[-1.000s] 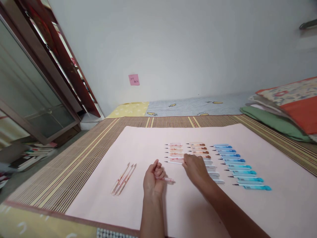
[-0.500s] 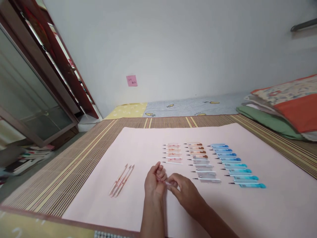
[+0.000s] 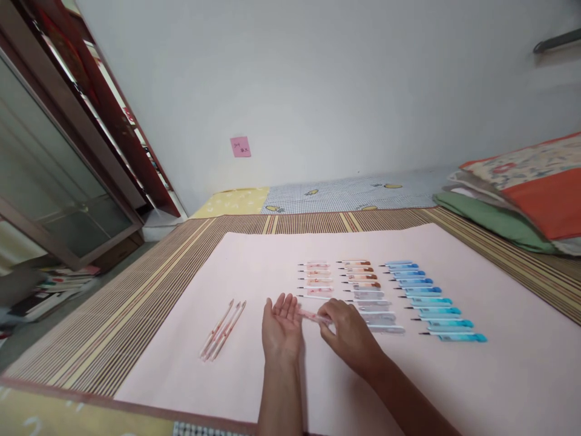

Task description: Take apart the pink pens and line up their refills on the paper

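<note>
My left hand [image 3: 281,324] lies palm up on the pink sheet [image 3: 281,260], fingers stretched out. My right hand [image 3: 347,332] pinches a pink pen [image 3: 311,315] and holds it over the left fingertips. Just beyond stand three rows of pens: pink ones [image 3: 315,278], brown and grey ones [image 3: 365,293], and blue ones [image 3: 429,300]. Three thin pink refills [image 3: 224,329] lie to the left of my left hand.
The sheet covers a striped mat [image 3: 136,297] on a bed. Folded bedding and a pillow [image 3: 521,194] sit at the right. A glass cabinet [image 3: 54,181] and stacked books [image 3: 49,287] stand at the left. A pink sticky note [image 3: 240,146] is on the wall.
My right hand drew back from the pen rows to the left hand and took the pink pen. My left hand, closed on that pen before, has spread flat.
</note>
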`<action>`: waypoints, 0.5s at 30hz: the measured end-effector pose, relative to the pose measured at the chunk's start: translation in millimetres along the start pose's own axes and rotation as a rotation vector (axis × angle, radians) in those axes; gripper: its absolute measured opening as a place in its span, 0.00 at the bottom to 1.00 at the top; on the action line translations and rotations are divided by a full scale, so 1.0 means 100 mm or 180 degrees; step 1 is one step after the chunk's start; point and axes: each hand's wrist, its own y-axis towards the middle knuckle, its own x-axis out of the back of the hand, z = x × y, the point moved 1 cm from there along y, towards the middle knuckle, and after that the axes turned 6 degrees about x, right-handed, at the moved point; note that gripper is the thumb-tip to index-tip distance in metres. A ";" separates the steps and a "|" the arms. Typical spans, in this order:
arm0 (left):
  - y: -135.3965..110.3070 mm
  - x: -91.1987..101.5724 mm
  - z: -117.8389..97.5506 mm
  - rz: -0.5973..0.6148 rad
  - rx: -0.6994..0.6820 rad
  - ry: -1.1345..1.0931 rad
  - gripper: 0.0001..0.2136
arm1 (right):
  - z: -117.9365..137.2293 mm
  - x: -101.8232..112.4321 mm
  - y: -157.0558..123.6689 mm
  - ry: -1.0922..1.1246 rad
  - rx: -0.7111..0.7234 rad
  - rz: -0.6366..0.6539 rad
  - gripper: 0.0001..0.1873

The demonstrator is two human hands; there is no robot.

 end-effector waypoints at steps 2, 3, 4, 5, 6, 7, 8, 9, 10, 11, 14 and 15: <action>0.01 0.01 0.00 -0.0071 0.0026 0.0046 0.12 | -0.08 0.00 0.03 -0.0137 0.0031 0.0009 0.08; 0.01 0.01 0.00 -0.0101 0.0040 0.0064 0.12 | -0.11 0.00 0.04 -0.0217 0.0024 0.0036 0.08; 0.02 0.01 0.01 -0.0129 0.0046 0.0076 0.11 | -0.14 -0.01 0.06 -0.0310 0.0000 0.0072 0.08; 0.02 0.01 0.01 -0.0157 0.0046 0.0084 0.12 | -0.17 -0.01 0.07 -0.0418 -0.0026 0.0117 0.08; 0.02 0.01 0.01 -0.0180 0.0041 0.0089 0.12 | -0.19 -0.02 0.09 -0.0540 -0.0049 0.0161 0.09; 0.02 0.00 0.01 -0.0197 0.0031 0.0094 0.12 | -0.20 -0.02 0.11 -0.0671 -0.0062 0.0197 0.09; 0.02 0.00 0.01 -0.0210 0.0024 0.0099 0.12 | -0.21 -0.02 0.12 -0.0803 -0.0066 0.0228 0.09; 0.02 0.00 0.01 -0.0217 0.0026 0.0108 0.13 | -0.22 -0.02 0.14 -0.0927 -0.0061 0.0257 0.09; 0.03 -0.01 0.01 -0.0222 0.0033 0.0119 0.13 | -0.22 -0.02 0.16 -0.1034 -0.0047 0.0285 0.09; 0.03 -0.01 0.01 -0.0229 0.0046 0.0131 0.13 | -0.23 -0.02 0.17 -0.1118 -0.0030 0.0317 0.09; 0.03 0.00 0.01 -0.0236 0.0078 0.0160 0.13 | -0.26 -0.03 0.21 -0.1277 0.0027 0.0426 0.10; 0.04 0.01 0.01 -0.0237 0.0081 0.0165 0.13 | -0.28 -0.04 0.21 -0.1310 0.0052 0.0454 0.11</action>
